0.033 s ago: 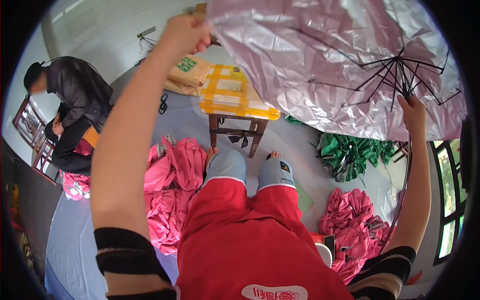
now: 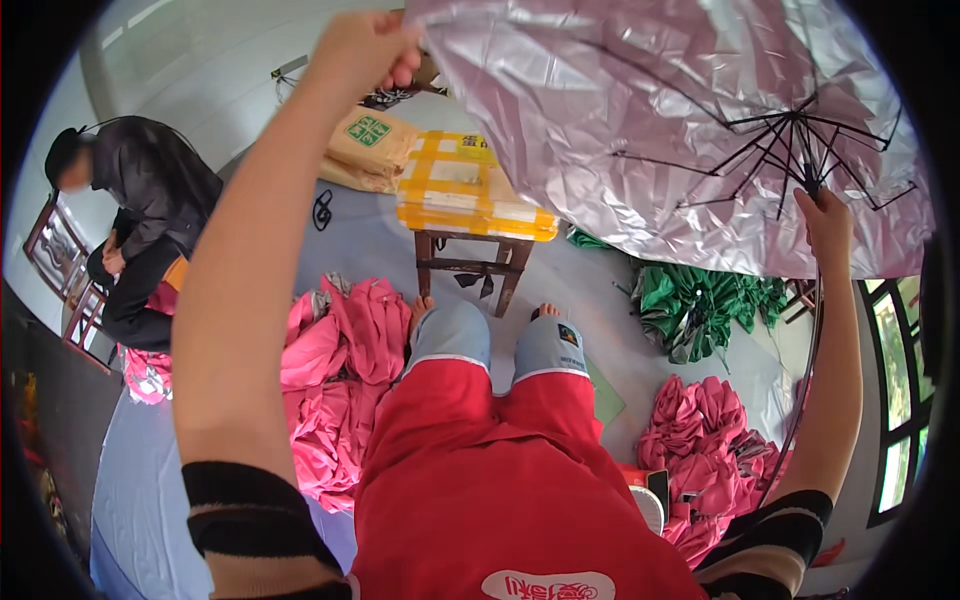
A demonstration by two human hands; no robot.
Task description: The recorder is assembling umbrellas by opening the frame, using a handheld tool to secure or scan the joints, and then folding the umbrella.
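Observation:
An open umbrella with a shiny pink-silver canopy (image 2: 640, 110) and black ribs (image 2: 800, 140) is raised above my lap, underside toward me. My left hand (image 2: 372, 48) is up at the top, pinching the canopy's left edge. At the right, my right hand (image 2: 826, 226) grips the umbrella's shaft just below the point where the ribs meet. A thin dark rod (image 2: 805, 380) curves down along my right forearm. I am seated, in a red top and rolled-up jeans, with bare feet on the floor.
A wooden stool (image 2: 470, 265) in front of my knees carries a box wrapped in yellow tape (image 2: 470, 190), with a brown package (image 2: 365, 145) behind it. Pink fabric piles (image 2: 340, 370) (image 2: 710, 450) lie on both sides, a green pile (image 2: 710, 300) at right. A person in black (image 2: 140, 220) sits at left.

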